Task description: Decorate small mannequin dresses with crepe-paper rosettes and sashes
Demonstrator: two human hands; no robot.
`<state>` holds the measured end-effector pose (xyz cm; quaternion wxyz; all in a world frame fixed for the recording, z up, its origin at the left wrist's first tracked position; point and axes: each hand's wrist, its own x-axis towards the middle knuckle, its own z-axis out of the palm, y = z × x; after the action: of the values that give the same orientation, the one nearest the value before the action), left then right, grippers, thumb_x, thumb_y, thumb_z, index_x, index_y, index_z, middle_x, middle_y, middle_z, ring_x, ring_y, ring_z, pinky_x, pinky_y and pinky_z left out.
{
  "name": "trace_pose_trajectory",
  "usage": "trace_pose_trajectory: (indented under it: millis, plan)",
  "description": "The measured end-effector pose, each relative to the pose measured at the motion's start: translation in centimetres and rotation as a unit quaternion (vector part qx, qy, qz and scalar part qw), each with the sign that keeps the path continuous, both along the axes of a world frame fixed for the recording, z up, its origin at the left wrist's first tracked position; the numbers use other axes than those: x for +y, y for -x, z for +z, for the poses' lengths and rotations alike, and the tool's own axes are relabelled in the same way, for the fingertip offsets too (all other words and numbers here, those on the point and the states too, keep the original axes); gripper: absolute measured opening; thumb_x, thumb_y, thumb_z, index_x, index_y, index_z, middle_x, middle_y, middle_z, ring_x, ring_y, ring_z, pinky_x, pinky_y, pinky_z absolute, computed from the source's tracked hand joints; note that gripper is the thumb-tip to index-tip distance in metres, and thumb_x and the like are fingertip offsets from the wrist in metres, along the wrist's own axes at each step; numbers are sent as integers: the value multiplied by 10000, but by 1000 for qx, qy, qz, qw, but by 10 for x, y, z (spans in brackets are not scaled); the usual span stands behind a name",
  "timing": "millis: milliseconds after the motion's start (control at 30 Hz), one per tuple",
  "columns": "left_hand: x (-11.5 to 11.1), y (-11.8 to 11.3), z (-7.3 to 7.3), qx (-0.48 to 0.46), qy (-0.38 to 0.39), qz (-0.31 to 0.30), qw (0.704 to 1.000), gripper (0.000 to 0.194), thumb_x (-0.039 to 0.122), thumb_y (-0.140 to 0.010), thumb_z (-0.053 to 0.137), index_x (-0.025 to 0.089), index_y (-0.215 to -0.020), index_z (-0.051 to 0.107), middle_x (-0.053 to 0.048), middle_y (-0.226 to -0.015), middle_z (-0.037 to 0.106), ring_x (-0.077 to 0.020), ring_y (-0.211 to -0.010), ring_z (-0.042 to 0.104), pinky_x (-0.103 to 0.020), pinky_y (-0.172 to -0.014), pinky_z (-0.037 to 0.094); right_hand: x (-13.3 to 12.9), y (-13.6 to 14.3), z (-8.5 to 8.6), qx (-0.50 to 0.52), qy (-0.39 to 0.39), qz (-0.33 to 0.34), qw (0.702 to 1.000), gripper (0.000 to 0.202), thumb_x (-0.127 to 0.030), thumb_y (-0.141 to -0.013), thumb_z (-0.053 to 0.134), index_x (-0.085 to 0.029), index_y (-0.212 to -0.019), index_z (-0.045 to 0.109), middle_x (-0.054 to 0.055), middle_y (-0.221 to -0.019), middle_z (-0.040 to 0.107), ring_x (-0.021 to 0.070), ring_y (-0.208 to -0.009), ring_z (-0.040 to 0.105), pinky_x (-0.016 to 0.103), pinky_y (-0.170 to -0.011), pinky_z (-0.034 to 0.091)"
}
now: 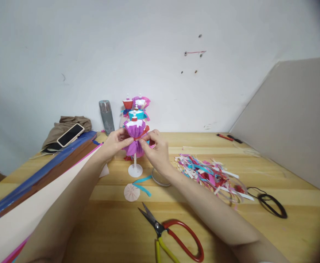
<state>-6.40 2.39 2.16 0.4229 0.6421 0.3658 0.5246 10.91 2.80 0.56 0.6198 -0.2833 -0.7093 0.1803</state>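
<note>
A small white dress-form stand (135, 170) stands upright in the middle of the table, dressed in gathered purple crepe paper (134, 148). A narrow red strip (139, 137) crosses the waist of the paper. My left hand (117, 142) pinches the strip at the waist's left side, thumb to the front. On the other side, my right hand (157, 148) has thumb and fingers closed on the strip too. Just in front of the stand lie a pale pink pleated paper circle (131, 192) and a turquoise strip (143, 189).
Scissors (158, 228) with red and yellow handles lie open in front. Behind are other dressed forms (127, 105) and a flask (106, 117). Paper sheets (53, 168), a phone (70, 135) and cloth sit left; paper scraps (203, 171), a tape roll (160, 179) and black cord (272, 205) right.
</note>
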Motion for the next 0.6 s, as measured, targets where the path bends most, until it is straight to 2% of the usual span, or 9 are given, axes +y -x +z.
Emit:
trace_pose_trajectory:
  millis: [500,600]
  plan:
    - [1,0,-1,3,-1,13,1000,448,378,-675,777,139,-1040,673,-108,-1023,722,-236,-921,668,-367,-848,516,-1,-1,-1,0,-6,1,1000,170,-171,-792,578,-199,-629,541,-7,-689,511,137,-669,486,274,-626,403]
    - [-3,0,2,6,-2,17,1000,444,375,-680,774,132,-1039,677,-116,-1037,721,-236,-924,668,-365,-847,513,-2,-7,4,-5,3,27,1000,166,-164,-778,579,-193,-618,544,-5,-679,517,133,-663,489,271,-624,404]
